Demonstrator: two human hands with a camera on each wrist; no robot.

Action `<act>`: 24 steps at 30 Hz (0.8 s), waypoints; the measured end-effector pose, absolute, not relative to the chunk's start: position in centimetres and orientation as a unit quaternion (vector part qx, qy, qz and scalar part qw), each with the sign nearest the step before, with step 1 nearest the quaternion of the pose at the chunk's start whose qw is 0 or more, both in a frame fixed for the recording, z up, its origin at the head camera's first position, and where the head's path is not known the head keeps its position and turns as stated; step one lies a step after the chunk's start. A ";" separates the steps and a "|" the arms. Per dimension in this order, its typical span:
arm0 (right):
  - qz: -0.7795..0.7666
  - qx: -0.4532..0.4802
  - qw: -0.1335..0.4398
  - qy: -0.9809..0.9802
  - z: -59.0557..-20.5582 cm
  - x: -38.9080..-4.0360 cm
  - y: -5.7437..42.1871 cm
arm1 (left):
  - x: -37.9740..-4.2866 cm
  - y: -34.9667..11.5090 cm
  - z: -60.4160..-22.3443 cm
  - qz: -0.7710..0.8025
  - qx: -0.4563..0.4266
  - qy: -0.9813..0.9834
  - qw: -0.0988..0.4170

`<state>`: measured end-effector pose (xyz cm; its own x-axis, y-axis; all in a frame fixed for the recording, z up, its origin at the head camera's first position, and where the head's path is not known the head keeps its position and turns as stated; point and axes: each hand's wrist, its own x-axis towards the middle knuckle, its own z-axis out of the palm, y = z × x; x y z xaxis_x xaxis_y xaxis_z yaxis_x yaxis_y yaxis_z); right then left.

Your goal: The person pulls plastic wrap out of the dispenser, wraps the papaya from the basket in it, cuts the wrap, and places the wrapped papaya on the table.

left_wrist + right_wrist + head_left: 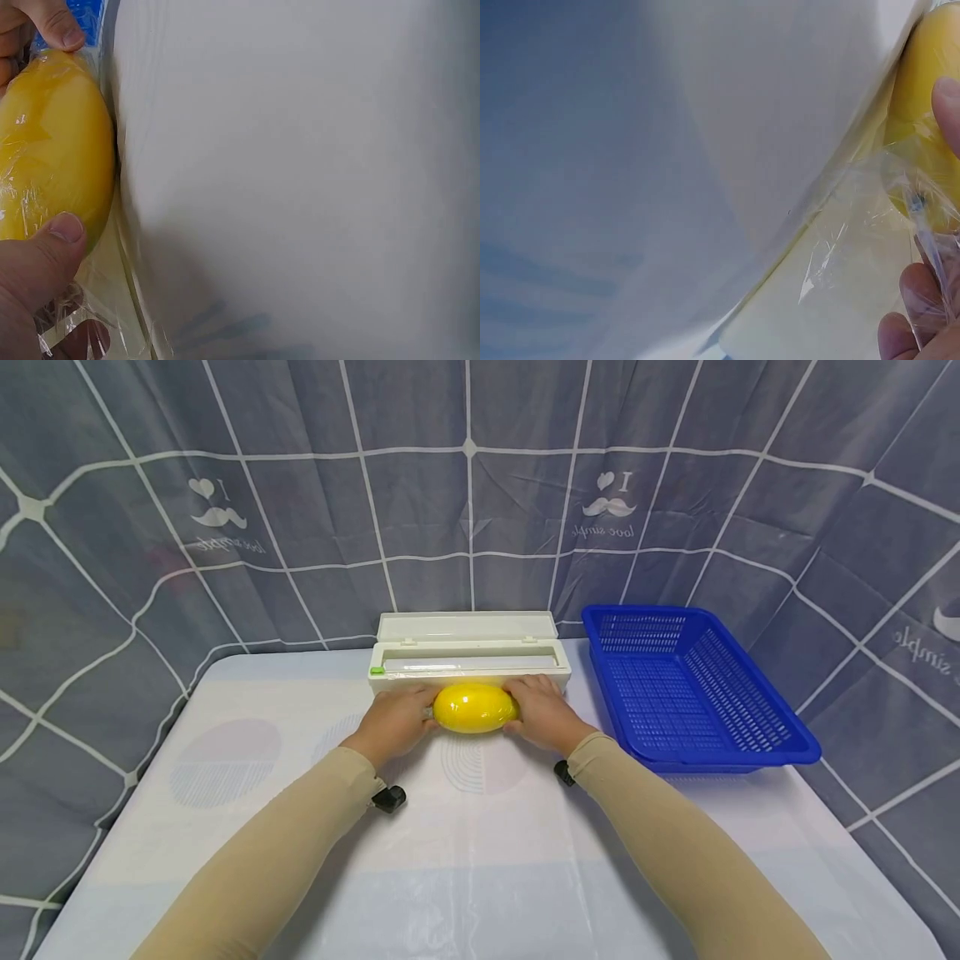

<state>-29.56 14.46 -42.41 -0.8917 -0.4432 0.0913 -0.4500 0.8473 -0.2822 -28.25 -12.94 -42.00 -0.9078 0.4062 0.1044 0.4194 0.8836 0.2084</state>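
A smooth yellow oval fruit (474, 708) lies crosswise in front of the white cling film dispenser (408, 679), wrapped in clear cling film (832, 255). My left hand (393, 720) holds its left end, with the thumb (56, 244) pressed on the film-covered skin. At the opposite end my right hand (546, 714) grips it; that thumb (949, 105) rests on the near side. Loose, crinkled film bunches around the fingers at both ends. Behind the fruit, the dispenser's lid (467, 627) is raised, and a green slider (377, 671) sits at its left corner.
To the right stands a blue perforated plastic basket (630, 747). A pale patterned cloth covers the table (465, 893). Grey checked curtains (420, 510) hang behind and on both sides. Dark wrist cameras (389, 798) are strapped below the sleeves.
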 end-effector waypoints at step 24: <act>0.153 0.234 0.031 -0.960 -42.7 -29.6 14.6 | -27.7 -15.1 -41.6 -0.119 -0.202 -0.972 0.033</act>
